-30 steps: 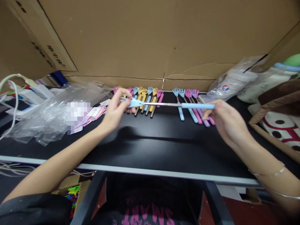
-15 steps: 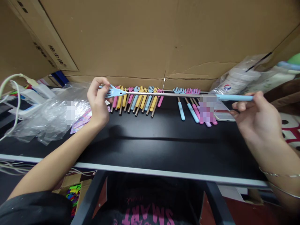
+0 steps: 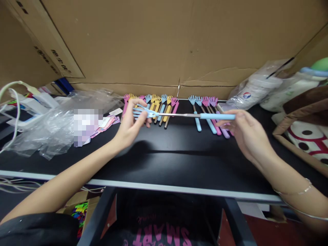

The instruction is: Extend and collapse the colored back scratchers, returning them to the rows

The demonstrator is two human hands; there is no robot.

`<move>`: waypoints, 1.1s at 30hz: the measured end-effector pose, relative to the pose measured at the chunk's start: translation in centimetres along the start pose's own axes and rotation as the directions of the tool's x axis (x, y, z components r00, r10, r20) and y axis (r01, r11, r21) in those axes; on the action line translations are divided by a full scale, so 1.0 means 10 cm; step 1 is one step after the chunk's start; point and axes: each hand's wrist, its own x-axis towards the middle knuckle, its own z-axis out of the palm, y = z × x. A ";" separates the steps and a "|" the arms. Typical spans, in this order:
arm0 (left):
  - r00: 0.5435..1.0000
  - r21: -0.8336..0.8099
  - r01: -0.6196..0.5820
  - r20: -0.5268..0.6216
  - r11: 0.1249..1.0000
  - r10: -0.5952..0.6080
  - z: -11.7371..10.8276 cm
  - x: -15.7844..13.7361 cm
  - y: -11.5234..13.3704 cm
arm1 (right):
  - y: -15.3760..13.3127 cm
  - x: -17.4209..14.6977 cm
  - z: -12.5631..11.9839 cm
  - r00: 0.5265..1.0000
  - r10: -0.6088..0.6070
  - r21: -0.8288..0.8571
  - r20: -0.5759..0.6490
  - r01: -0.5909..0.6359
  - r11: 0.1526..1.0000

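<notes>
A light-blue telescopic back scratcher [image 3: 179,115] is held level above the black table, its metal rod partly drawn out. My left hand [image 3: 133,118] is closed on its hand-shaped head, thumb in front. At the other end, my right hand [image 3: 247,131] pinches the blue handle. Behind, a row of back scratchers [image 3: 167,109] in pink, yellow and blue lies on the table, partly hidden by my left hand. To the right lies a smaller group of blue, pink and purple back scratchers [image 3: 205,112], with some handles behind my right fingers.
Clear plastic bags [image 3: 56,119] and printed cards [image 3: 109,123] lie on the left, beside a white power strip [image 3: 28,112]. A bagged cup [image 3: 261,89] and a brown bag [image 3: 302,116] stand right. Cardboard [image 3: 153,44] walls the back; the table's front edge [image 3: 166,186] is pale.
My hands have come closer together, and the back scratcher's rod is now shorter. The right hand moved left, the left hand moved right, and the back scratcher sits slightly lower.
</notes>
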 end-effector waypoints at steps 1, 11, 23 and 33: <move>0.992 -0.008 0.028 0.119 1.000 -0.027 0.03 -0.03 0.04 | 0.01 -0.03 0.02 0.996 0.024 -0.073 0.091 -0.017 0.997; 0.968 0.045 0.152 0.193 0.987 -0.158 0.09 -0.01 0.14 | -0.07 -0.07 0.09 0.984 0.025 -0.195 0.178 0.011 0.981; 0.944 0.008 0.020 -0.330 1.000 -0.016 -0.29 0.26 -0.06 | -0.20 0.20 -0.22 0.938 0.178 0.271 -0.297 -0.096 0.958; 0.890 -0.003 0.003 -0.455 1.000 -0.004 -0.44 0.36 -0.05 | -0.25 0.29 -0.32 0.881 0.237 0.325 -0.410 -0.102 0.940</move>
